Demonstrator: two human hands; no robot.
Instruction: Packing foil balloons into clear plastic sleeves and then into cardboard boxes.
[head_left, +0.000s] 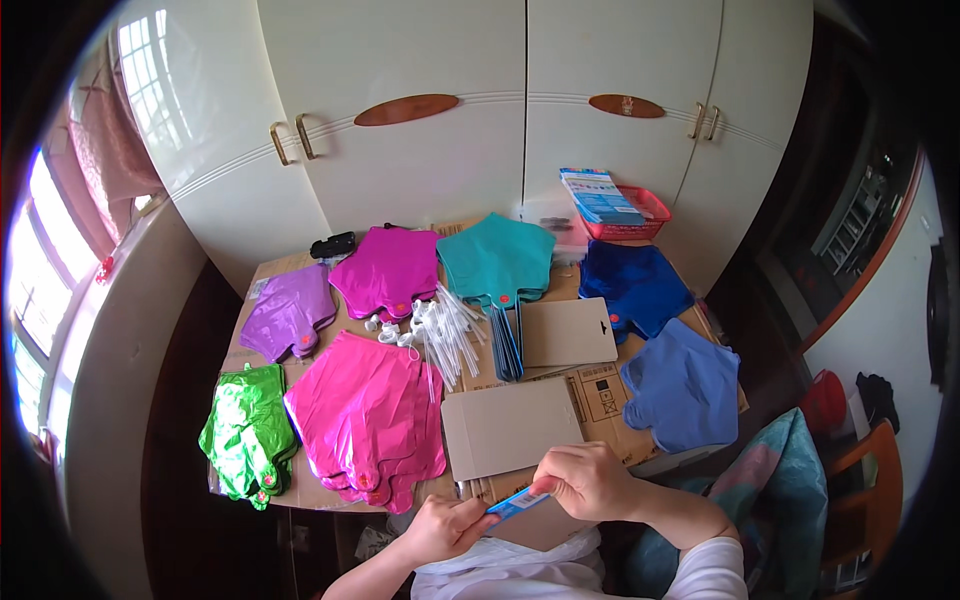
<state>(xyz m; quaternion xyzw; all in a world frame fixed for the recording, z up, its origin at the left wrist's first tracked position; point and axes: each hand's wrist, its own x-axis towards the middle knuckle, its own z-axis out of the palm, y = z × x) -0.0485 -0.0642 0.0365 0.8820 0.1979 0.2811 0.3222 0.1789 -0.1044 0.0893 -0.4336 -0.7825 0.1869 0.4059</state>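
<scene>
Close to my body, at the table's near edge, both hands hold a thin blue printed packet, seen nearly edge-on. My left hand is closed on its left end, thumb on top. My right hand pinches the right end with curled fingers. What is inside the packet cannot be made out. Below it lies a brown card, partly covered by my hands. Just beyond, a grey-brown cardboard sheet rests on the table, with a second sheet having a hang slot behind it.
Flat foil balloons lie in piles: green, pink, purple, magenta, teal, dark blue, light blue. White sticks sit mid-table. A red basket holds blue packets. A chair stands right.
</scene>
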